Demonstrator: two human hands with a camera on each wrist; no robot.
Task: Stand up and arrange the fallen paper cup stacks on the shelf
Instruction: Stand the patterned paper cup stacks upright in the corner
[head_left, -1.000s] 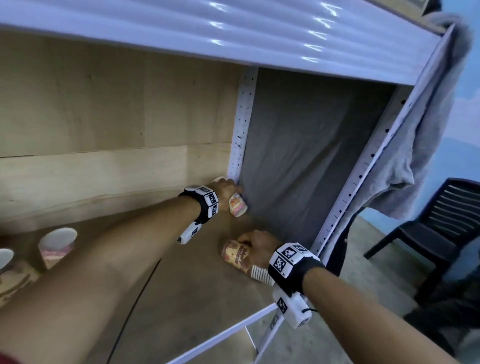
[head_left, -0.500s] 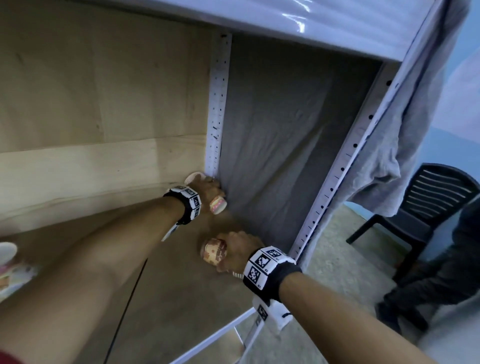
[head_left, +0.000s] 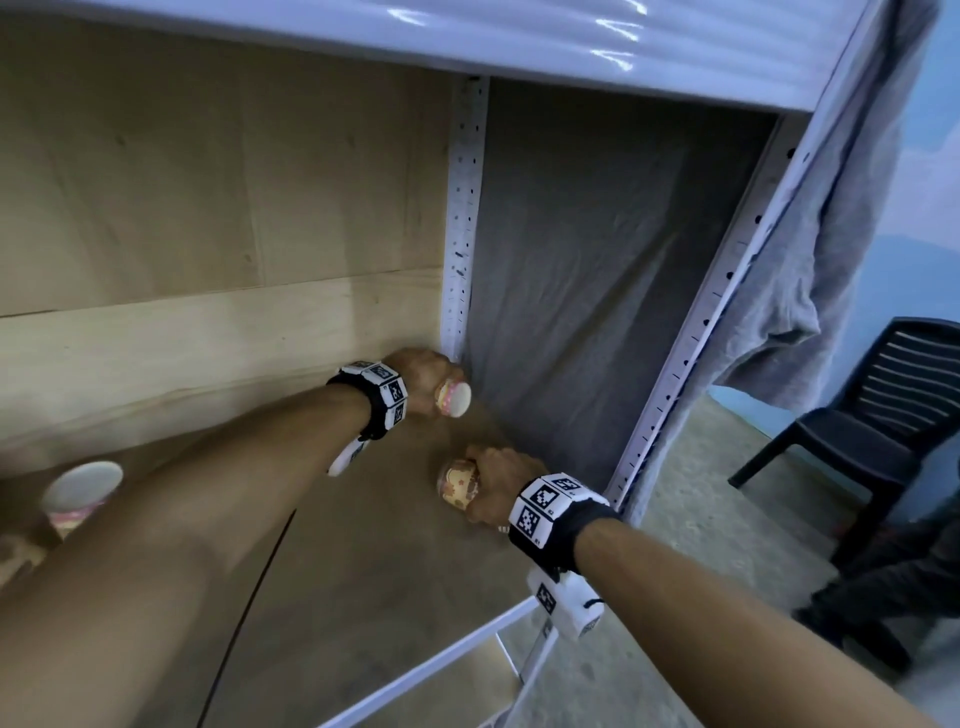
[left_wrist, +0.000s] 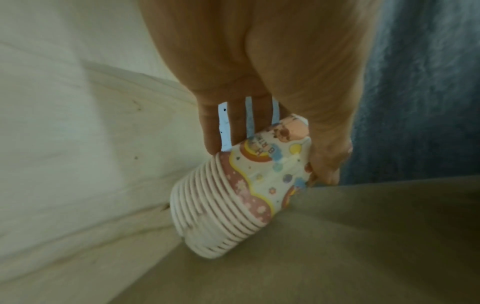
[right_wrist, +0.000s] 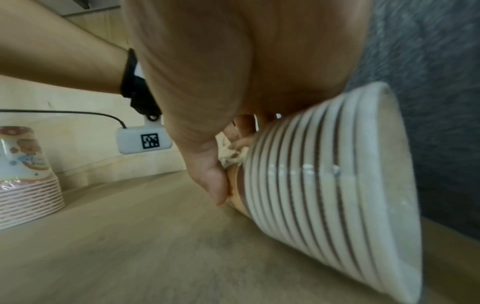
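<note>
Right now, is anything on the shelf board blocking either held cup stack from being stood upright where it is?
Nothing visible. The left hand grips one stack, the right hand the other; the shelf board beneath both is bare.

Storage corner of plain room: metal shelf rack (head_left: 462, 218) with punched uprights, plywood back (head_left: 208, 208), grey cloth (head_left: 597, 270) beyond fingers, bare concrete floor (head_left: 727, 493), dark plastic chair (head_left: 883, 415) far right.

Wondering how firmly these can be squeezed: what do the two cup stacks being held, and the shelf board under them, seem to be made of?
Left-hand stack: thin paper, printed, slightly glossy; rolled rims nested.
Right-hand stack: also paper by its white rolled rims; the print is mostly hidden.
Shelf board: matte tan board, probably wood or fibreboard.
</note>
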